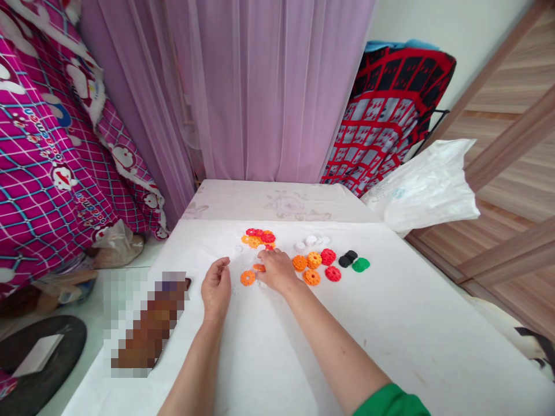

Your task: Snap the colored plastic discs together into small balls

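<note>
My right hand (277, 271) reaches in among flower-shaped plastic discs, fingers bent and pinched. An orange disc (259, 267) shows almost edge-on at its thumb, and a white disc (261, 248) lies by its fingertips. To the left, my left hand (217, 290) is curled just above the table, its inner side mostly hidden. Between the hands a single orange disc (247, 278) lies flat, with pale or clear discs (238, 249) hard to make out on the white cloth. Past the fingers is a mixed pile of red and orange discs (259, 237).
Right of my hand, discs sit in colour groups: orange (311, 277), red (333, 274), white (311, 240), black (347, 258) and green (361, 264). A pixelated slab (151, 323) lies at the table's left edge. A white plastic bag (425, 185) stands at the right edge.
</note>
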Demonstrator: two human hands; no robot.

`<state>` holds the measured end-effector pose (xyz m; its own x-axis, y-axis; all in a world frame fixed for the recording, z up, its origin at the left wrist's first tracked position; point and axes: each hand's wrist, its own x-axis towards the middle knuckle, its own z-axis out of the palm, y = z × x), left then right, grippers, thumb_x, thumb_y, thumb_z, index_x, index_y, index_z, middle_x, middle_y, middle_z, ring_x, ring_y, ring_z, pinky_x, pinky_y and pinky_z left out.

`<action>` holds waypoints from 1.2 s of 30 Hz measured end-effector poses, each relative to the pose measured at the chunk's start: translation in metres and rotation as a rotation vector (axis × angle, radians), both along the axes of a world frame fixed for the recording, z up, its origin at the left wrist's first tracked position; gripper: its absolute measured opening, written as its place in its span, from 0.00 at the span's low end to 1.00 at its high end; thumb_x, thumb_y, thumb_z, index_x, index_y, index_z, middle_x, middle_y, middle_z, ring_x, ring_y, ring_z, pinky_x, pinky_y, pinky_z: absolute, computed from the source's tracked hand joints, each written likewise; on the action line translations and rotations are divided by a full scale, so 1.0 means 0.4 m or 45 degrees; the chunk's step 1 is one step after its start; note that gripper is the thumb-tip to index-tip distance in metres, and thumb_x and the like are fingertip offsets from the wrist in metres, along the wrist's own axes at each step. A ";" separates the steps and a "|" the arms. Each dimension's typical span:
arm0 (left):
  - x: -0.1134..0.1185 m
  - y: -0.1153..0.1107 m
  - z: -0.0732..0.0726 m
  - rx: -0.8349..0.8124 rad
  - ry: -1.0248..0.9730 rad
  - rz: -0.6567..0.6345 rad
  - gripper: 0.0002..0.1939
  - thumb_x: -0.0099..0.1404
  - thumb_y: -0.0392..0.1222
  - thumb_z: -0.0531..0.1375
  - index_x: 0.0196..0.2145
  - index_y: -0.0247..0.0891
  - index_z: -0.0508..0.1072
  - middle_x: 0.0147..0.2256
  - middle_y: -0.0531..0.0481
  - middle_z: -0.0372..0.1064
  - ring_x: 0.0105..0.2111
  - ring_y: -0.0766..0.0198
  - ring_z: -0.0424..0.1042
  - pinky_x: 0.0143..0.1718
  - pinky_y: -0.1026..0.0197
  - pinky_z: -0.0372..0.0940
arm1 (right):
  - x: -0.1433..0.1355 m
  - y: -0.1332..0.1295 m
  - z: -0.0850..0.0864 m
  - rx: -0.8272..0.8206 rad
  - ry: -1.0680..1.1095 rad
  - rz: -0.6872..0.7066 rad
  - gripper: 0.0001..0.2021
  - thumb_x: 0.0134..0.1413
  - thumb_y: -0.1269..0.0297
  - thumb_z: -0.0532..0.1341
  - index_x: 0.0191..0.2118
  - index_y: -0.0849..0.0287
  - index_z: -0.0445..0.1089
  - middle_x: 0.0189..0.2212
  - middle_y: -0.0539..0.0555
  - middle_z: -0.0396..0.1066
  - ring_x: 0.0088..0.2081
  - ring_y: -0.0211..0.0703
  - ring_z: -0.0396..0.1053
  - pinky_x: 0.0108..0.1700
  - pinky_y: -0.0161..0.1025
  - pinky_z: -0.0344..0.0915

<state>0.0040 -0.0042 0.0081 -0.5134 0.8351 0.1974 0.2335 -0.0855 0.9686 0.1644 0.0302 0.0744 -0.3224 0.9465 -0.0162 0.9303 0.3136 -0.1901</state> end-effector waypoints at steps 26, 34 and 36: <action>0.000 -0.004 0.015 -0.038 0.018 0.017 0.15 0.57 0.48 0.55 0.39 0.41 0.73 0.39 0.48 0.74 0.38 0.61 0.72 0.45 0.57 0.65 | 0.331 -0.117 -0.111 0.028 1.552 -0.925 0.22 0.36 0.47 0.63 0.33 0.62 0.73 0.25 0.53 0.72 0.21 0.38 0.67 0.23 0.36 0.67; 0.001 -0.002 0.021 -0.041 0.020 0.033 0.14 0.56 0.47 0.56 0.38 0.40 0.74 0.39 0.48 0.75 0.39 0.61 0.73 0.45 0.57 0.66 | 0.316 -0.112 -0.120 -0.034 1.484 -0.891 0.20 0.40 0.49 0.61 0.35 0.60 0.74 0.32 0.55 0.74 0.22 0.37 0.67 0.24 0.36 0.68; 0.000 -0.002 0.018 -0.029 0.031 0.028 0.14 0.56 0.48 0.56 0.38 0.40 0.73 0.39 0.48 0.75 0.39 0.61 0.73 0.45 0.57 0.65 | 0.320 -0.115 -0.124 -0.021 1.452 -0.901 0.20 0.42 0.50 0.60 0.37 0.60 0.74 0.34 0.56 0.75 0.23 0.38 0.68 0.23 0.36 0.68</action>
<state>0.0040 -0.0048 0.0154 -0.5269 0.8282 0.1912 0.2586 -0.0580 0.9642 0.2922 -0.0159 0.0247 0.3921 0.9163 -0.0812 0.2108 -0.1754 -0.9617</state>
